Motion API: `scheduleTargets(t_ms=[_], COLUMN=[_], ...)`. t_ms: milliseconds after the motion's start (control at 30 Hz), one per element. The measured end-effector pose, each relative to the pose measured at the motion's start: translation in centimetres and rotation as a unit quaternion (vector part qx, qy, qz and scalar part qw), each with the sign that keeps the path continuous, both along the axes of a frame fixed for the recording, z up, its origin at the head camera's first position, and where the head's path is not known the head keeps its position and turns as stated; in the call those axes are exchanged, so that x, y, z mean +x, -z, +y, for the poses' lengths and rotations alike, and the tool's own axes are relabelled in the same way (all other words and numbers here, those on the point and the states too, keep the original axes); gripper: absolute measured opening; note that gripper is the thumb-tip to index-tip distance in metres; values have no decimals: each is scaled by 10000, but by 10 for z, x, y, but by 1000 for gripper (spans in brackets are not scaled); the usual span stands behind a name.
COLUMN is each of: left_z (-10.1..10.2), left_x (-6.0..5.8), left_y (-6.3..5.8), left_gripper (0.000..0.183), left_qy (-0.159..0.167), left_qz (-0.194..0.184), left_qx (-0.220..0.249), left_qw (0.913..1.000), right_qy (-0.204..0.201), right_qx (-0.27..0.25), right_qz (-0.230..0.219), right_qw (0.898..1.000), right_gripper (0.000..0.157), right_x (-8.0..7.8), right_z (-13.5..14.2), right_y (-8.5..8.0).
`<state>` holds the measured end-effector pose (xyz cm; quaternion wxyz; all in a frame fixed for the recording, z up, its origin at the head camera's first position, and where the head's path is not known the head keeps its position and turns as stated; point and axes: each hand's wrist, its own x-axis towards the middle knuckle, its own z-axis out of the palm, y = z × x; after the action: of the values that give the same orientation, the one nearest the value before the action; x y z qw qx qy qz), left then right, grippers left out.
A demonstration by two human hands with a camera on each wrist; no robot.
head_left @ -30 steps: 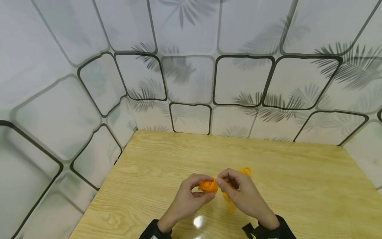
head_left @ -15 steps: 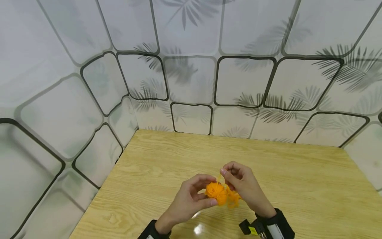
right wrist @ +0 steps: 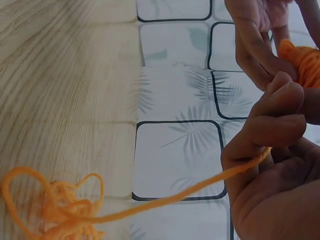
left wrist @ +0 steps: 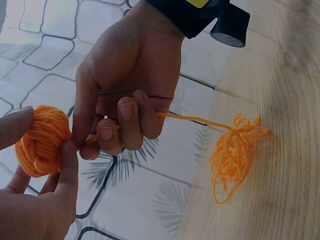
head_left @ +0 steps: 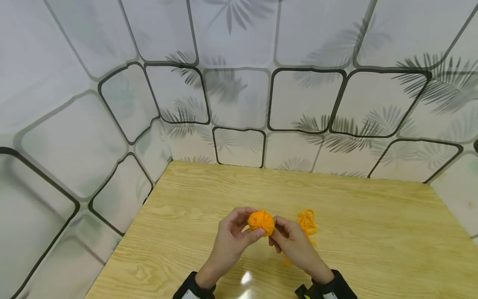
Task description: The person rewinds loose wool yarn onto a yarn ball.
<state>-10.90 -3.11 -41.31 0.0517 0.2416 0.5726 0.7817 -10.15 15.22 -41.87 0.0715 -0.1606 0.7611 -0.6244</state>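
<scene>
An orange ball of yarn (head_left: 261, 221) is held above the table between the thumb and fingers of my left hand (head_left: 232, 238). Close against its right side, my right hand (head_left: 296, 245) pinches the yarn strand (left wrist: 187, 118), which runs through its curled fingers. In the right wrist view the strand (right wrist: 185, 192) stretches from that hand down to a loose tangle of yarn (right wrist: 70, 210). The same tangle (left wrist: 234, 155) lies on the table in the left wrist view. Part of the ball (right wrist: 306, 60) is hidden by fingers in the right wrist view.
The light wood table (head_left: 209, 187) reaches back to a wall covering (head_left: 239, 99) with dark outlines and leaf prints. The loose yarn (head_left: 307, 224) lies just right of my right hand. A black band (head_left: 330, 286) sits on the right wrist.
My right hand drew the strand up and away from the ball, then came back down beside it. The ball has risen slightly and turned in my left hand.
</scene>
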Motion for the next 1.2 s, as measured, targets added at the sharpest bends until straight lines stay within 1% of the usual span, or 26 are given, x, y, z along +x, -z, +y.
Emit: scheduleTargets(t_ms=[167, 367, 467, 633, 700, 800, 900, 1033, 1133, 1200], left_z=[2, 5, 6, 5, 4, 3, 1, 0, -1, 0], left_x=[-3, -3, -3, -3, -2, -2, 2, 9, 11, 10], left_y=[3, 5, 5, 8, 9, 8, 0, -14, -15, -12], left_gripper=[38, 37, 37, 37, 37, 37, 35, 32, 32, 32], left_qy=[-348, -771, -867, -956, -956, -925, -844, -551, -273, -156], left_qz=[4, 66, 124, 243, 191, 100, 123, 220, 188, 235], left_qx=[-58, -282, -392, -742, -880, -1050, -1173, -1301, -1393, -1451], left_qw=[9994, 9966, 9954, 9924, 9913, 9901, 9894, 9897, 9897, 9890], right_qy=[-93, 4, 27, 108, 103, 78, 94, 250, 364, 438], right_qx=[397, 990, 1091, 1096, 1022, 840, 632, 435, 254, 99], right_qz=[232, 335, 405, 390, 380, 260, 51, -160, -237, -260], right_qw=[9989, 9945, 9932, 9932, 9940, 9961, 9979, 9986, 9987, 9987], right_gripper=[30, 27, 25, 25, 25, 27, 29, 32, 32, 32], right_x=[7, 16, 18, 21, 20, 20, 19, 18, 17, 15], right_z=[-3, -5, -5, -2, -1, 2, 5, 10, 14, 16], right_y=[-1, -5, -8, -16, -19, -24, -28, -35, -40, -42])
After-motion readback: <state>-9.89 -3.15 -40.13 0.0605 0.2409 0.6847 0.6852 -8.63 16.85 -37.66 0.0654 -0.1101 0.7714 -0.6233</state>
